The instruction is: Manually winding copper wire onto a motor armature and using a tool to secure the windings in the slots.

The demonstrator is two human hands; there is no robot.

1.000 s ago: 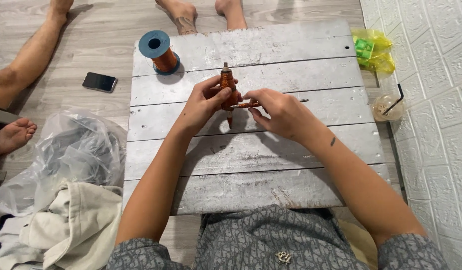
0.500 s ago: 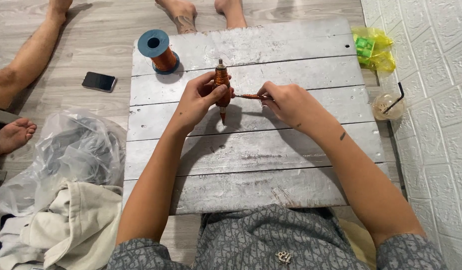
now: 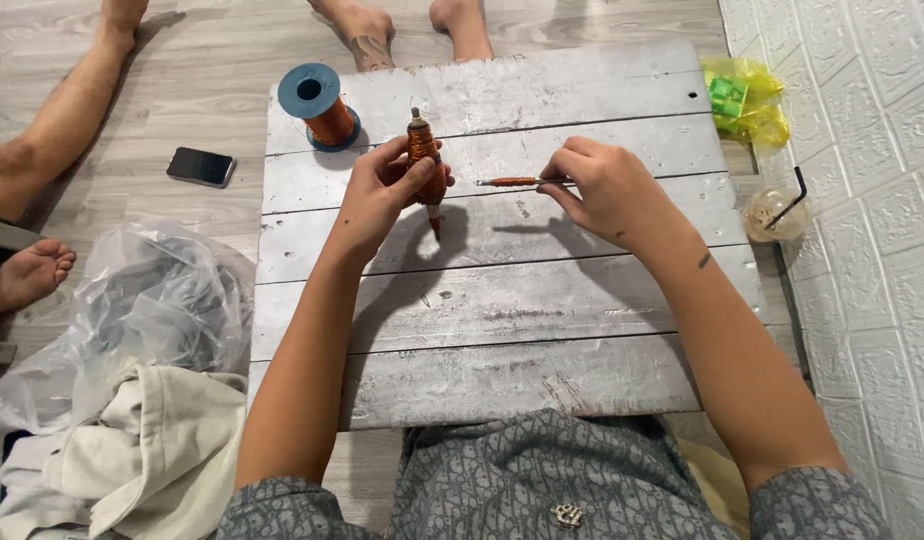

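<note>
My left hand (image 3: 384, 190) grips a spindle wound with copper wire (image 3: 423, 150), held upright above the grey wooden board (image 3: 502, 300). My right hand (image 3: 610, 190) pinches one end of a thin rod wrapped in copper wire (image 3: 512, 182), held level and pointing left at the spindle. A gap of a few centimetres separates the rod's tip from the spindle. A blue spool of copper wire (image 3: 319, 107) stands on the board's far left corner.
A black phone (image 3: 201, 166) lies on the floor left of the board. Clear plastic bags (image 3: 142, 310) and cloth (image 3: 132, 460) are piled near left. A yellow-green bag (image 3: 744, 100) and a plastic cup with straw (image 3: 774, 212) sit right. Other people's legs and feet (image 3: 367, 30) ring the board.
My right hand has drawn away to the right with the thin rod, opening a gap from the spindle. My left hand has lifted the spindle slightly further up the board.
</note>
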